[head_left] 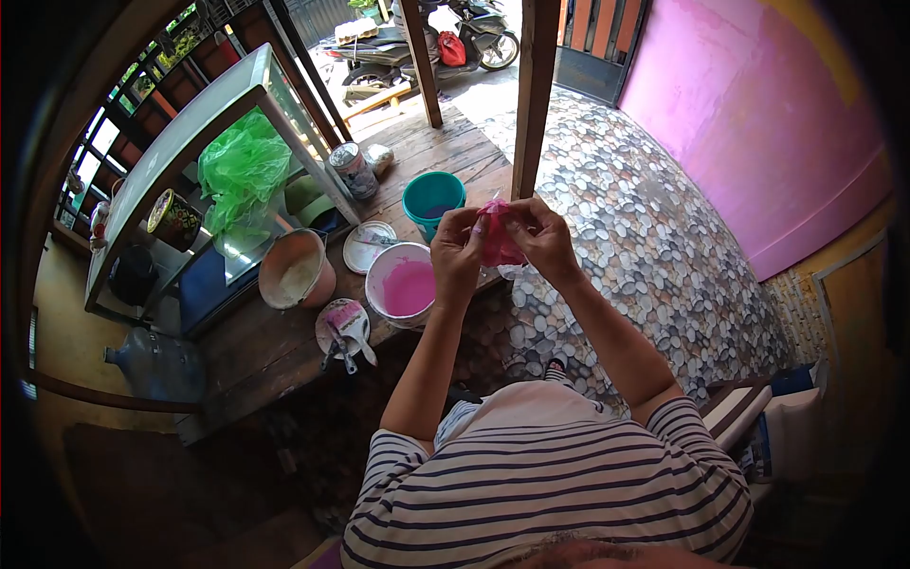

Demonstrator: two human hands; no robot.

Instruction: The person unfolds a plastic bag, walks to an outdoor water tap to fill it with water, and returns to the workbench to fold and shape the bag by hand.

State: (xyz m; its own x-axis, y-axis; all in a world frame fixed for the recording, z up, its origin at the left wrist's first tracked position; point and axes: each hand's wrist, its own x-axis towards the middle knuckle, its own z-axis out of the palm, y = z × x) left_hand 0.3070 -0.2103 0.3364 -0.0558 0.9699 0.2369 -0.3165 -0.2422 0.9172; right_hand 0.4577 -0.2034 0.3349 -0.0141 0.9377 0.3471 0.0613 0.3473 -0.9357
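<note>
Between both hands hangs a small bag of pink-red stuff (500, 245), its gathered top pinched by the fingers. My left hand (459, 248) has its fingers closed on the bag's left side at the top. From the right, my right hand (544, 242) pinches the same gathered top. Just left of my left hand stands a white bucket of pink paint (402, 284). Behind it is a teal bucket (434, 197) with some bluish liquid inside.
On the wooden table (256, 365) are an orange bucket (295, 270), a white lid (370, 247), paint-smeared brushes (349, 327) and a paint can (354, 171). A glass cabinet (275, 156) holds green plastic. A wooden post (534, 104) rises behind the hands.
</note>
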